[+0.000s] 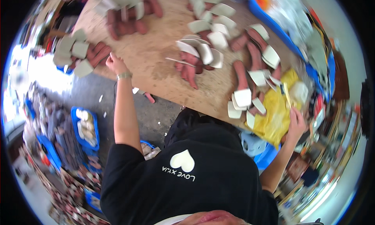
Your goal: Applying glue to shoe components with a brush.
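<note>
"One yellow-handled brush (287, 95): where do you have it?"
"Your right hand (298, 123) pinches it, near the yellow plastic (269, 113) at the right side of the bench (152, 61)."
"And your left hand (116, 65)?"
"Curled, just beside reddish-brown pieces (99, 55) with white flaps (80, 49); I can't tell whether you're gripping one."

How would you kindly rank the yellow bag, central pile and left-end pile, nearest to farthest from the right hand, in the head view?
1. Yellow bag: just left of the right hand.
2. Central pile: near the table's middle.
3. Left-end pile: beside the left hand.
</note>
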The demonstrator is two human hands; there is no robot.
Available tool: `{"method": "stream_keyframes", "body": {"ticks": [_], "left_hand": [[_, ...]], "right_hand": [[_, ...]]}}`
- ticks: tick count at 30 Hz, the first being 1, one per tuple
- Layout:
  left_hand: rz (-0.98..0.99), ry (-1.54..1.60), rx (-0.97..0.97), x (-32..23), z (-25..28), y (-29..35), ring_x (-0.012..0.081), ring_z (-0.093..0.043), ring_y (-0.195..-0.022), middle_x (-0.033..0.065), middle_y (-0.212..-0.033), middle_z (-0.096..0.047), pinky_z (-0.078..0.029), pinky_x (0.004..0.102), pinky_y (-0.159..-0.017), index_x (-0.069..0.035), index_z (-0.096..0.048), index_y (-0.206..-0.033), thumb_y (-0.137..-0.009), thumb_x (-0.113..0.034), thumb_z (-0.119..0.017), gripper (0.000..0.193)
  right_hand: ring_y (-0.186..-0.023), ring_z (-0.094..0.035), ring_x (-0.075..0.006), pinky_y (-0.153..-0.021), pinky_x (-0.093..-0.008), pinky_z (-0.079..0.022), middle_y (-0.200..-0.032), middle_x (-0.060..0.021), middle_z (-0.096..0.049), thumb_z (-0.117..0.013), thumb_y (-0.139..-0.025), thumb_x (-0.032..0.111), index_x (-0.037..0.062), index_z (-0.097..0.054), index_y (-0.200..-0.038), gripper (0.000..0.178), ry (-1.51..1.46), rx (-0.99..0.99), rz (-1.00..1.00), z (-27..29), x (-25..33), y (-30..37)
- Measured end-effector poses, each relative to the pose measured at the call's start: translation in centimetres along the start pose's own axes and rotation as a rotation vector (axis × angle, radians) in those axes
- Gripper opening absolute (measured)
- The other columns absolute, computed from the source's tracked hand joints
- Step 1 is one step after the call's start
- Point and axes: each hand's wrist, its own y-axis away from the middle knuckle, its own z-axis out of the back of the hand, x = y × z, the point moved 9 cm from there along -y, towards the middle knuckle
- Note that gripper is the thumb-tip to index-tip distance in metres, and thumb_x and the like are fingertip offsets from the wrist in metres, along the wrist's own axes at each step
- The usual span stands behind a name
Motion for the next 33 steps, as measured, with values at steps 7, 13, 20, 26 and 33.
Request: {"method": "stream_keyframes", "body": {"ticks": [7, 13, 20, 26, 33], "left_hand": [[-0.442, -0.01, 1.479, -12.4, -15.8, 42.4, 0.0195, -0.065, -0.081, 0.0101, -0.093, -0.065, -0.052, 0.0333, -0.069, -0.002, -0.062, -0.103, -0.089, -0.006, -0.058, 0.015], [-1.578, -0.555, 1.603, -2.7, -28.3, 57.6, 0.027, -0.044, -0.127, 0.0103, -0.134, -0.049, -0.035, 0.0449, -0.105, -0.008, -0.049, -0.128, -0.088, -0.011, -0.044, 0.041], [-2.013, -0.949, 1.627, 3.5, -34.6, 60.5, 0.0223, -0.046, -0.121, 0.0035, -0.125, -0.054, -0.032, 0.0455, -0.105, -0.015, -0.053, -0.124, -0.087, -0.016, -0.048, 0.037], [-1.498, -1.197, 1.739, -6.7, -30.1, 60.1, 0.0325, -0.055, -0.102, 0.0125, -0.107, -0.057, -0.045, 0.0402, -0.091, -0.008, -0.061, -0.111, -0.073, -0.036, -0.073, 0.048], [0.232, -1.086, 1.758, -5.5, -16.9, 60.5, 0.0077, -0.06, -0.085, 0.0003, -0.103, -0.064, -0.048, 0.0242, -0.079, -0.005, -0.062, -0.113, -0.091, -0.036, -0.059, 0.038]], "right_hand": [[-0.081, -0.057, -0.0063, -0.075, -0.0192, -0.044, -0.091, -0.0014, -0.066, -0.067, -0.087, 0.012, 0.0, -0.069, -0.104, 0.021, -0.375, -0.184, -0.344, 3.1, -10.4, 3.4], [-0.074, -0.051, -0.0017, -0.066, -0.0152, -0.039, -0.083, 0.0036, -0.062, -0.066, -0.087, 0.011, -0.0012, -0.069, -0.104, 0.021, -0.415, -0.215, -0.375, 4.8, -16.9, 6.5], [-0.078, -0.056, -0.0061, -0.072, -0.0201, -0.044, -0.084, -0.0002, -0.065, -0.068, -0.085, 0.013, -0.0023, -0.069, -0.1, 0.022, -0.428, -0.29, -0.519, 8.4, -28.8, 10.0], [-0.077, -0.065, -0.0134, -0.073, -0.026, -0.049, -0.086, -0.0108, -0.07, -0.068, -0.084, 0.023, 0.0038, -0.07, -0.1, 0.026, -0.21, -0.323, -0.415, 8.8, -39.8, 3.2], [-0.077, -0.067, -0.0316, -0.067, -0.0398, -0.053, -0.081, -0.0134, -0.069, -0.06, -0.083, 0.033, 0.0151, -0.072, -0.09, 0.022, 0.26, -0.187, -0.245, 5.3, -43.8, -7.5]]}}
